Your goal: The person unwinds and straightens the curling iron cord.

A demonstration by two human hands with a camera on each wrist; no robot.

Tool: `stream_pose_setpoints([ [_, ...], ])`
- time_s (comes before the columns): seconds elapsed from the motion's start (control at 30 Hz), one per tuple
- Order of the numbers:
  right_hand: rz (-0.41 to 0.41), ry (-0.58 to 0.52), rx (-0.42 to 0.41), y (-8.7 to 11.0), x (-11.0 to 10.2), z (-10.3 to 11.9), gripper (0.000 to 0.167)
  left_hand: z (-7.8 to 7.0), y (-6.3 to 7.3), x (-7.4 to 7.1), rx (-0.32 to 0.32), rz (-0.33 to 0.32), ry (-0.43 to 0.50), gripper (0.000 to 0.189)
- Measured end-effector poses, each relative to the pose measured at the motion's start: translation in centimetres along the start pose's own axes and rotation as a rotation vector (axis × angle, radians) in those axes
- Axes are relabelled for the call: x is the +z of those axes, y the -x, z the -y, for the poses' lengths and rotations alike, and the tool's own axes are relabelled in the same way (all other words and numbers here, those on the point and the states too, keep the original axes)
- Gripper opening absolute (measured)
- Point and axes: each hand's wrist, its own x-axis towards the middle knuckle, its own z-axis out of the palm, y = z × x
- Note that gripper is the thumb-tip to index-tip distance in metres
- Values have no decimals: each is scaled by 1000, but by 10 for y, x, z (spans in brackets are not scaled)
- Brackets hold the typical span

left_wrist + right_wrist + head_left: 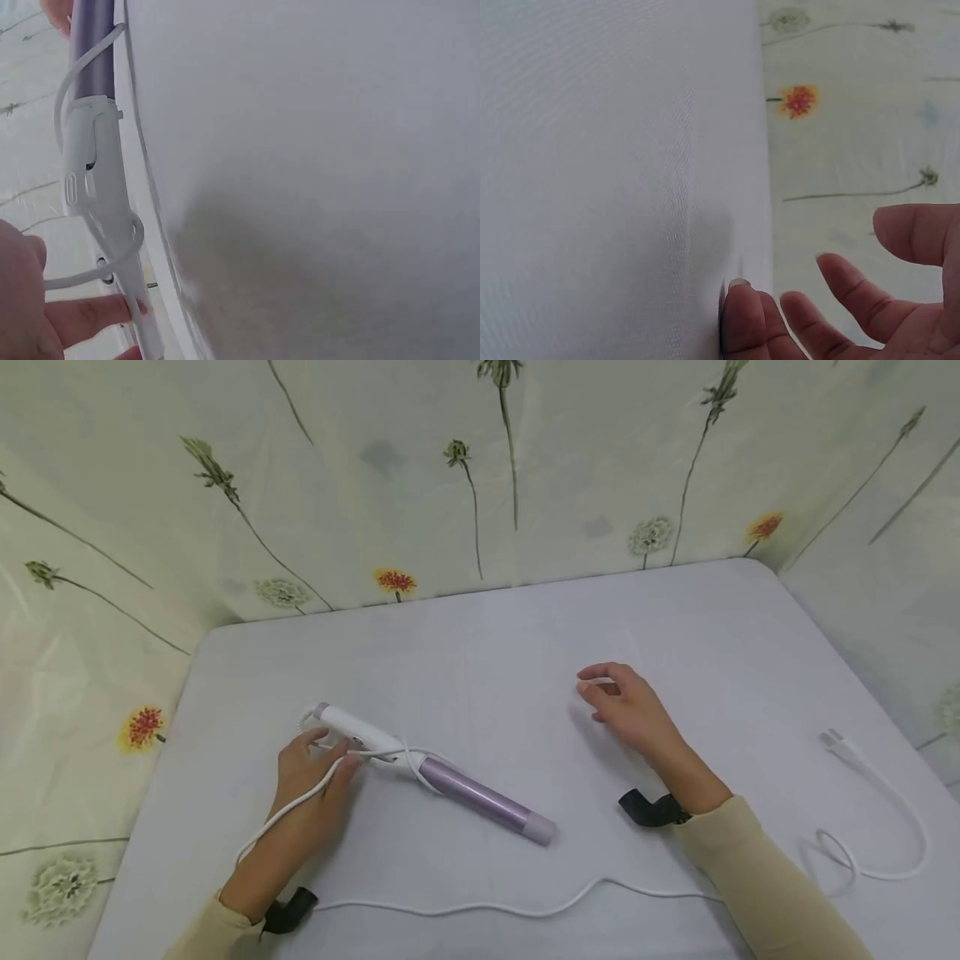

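A curling iron with a white handle and purple barrel [480, 797] slants in front of me, held over the table. My left hand [307, 781] holds it by the handle [112, 172]; one finger [86, 319] lies against the handle in the left wrist view. The white cord [288, 810] runs over this hand between thumb and index finger, and loops loosely around the iron. My right hand [626, 706] is off to the right above the table, fingers loosely bent and apart. It holds nothing, as the right wrist view of its fingers [855, 296] also shows.
The white-covered table [525, 652] ends at a flower-printed wall covering [562, 460]. The cord continues along the near side of the table, passes under the right forearm, and ends in a plug [832, 739] at the right. A black strap end [648, 810] sticks out near the right wrist.
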Motion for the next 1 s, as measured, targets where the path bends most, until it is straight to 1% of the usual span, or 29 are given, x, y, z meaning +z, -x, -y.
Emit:
stream_pose_setpoints([
  [0.07, 3, 0, -7, 0, 0, -1, 45, 3, -3, 1, -24, -43, 17, 47],
  [0.1, 6, 2, -11, 0, -1, -1, 45, 6, -4, 3, -37, -39, 18, 51],
  [0.13, 11, 3, -16, 0, 0, -1, 46, 9, -5, 3, -57, -24, 21, 56],
  [0.27, 26, 7, -24, -1, 4, 0, 46, 19, -8, 1, -145, 82, 65, 79],
  [0.3, 28, 8, -24, -1, 5, 0, 46, 20, -9, 0, -171, 99, 84, 83],
  [0.33, 30, 10, -24, -1, 6, 0, 47, 18, -9, -1, -205, 105, 106, 86],
  [0.4, 26, 21, -25, -1, 7, 0, 47, 15, -10, -2, -250, 83, 127, 90],
  [0.47, 19, 33, -27, -2, 7, -1, 47, 9, -12, -2, -274, 30, 110, 93],
  [0.57, 8, 47, -38, -1, 7, -3, 47, 3, -17, -6, -325, -25, 13, 95],
  [0.63, 6, 47, -44, -2, 8, -4, 48, 2, -19, -12, -382, -17, -42, 96],
  [0.73, 1, 50, -54, -5, 11, -2, 48, 6, -19, -24, -502, 55, -59, 100],
  [0.8, -2, 59, -66, -7, 13, -1, 49, 9, -18, -32, -564, 118, -45, 101],
  [0.83, -3, 62, -71, -8, 14, 0, 50, 11, -18, -35, -581, 158, -47, 101],
  [0.9, 1, 74, -85, -10, 14, 0, 50, 15, -19, -41, -546, 275, -77, 104],
  [0.97, 10, 89, -92, -10, 13, -2, 50, 17, -20, -43, -515, 402, -36, 100],
  [1.0, 15, 101, -92, -9, 12, -3, 48, 17, -21, -44, -487, 464, 17, 99],
])
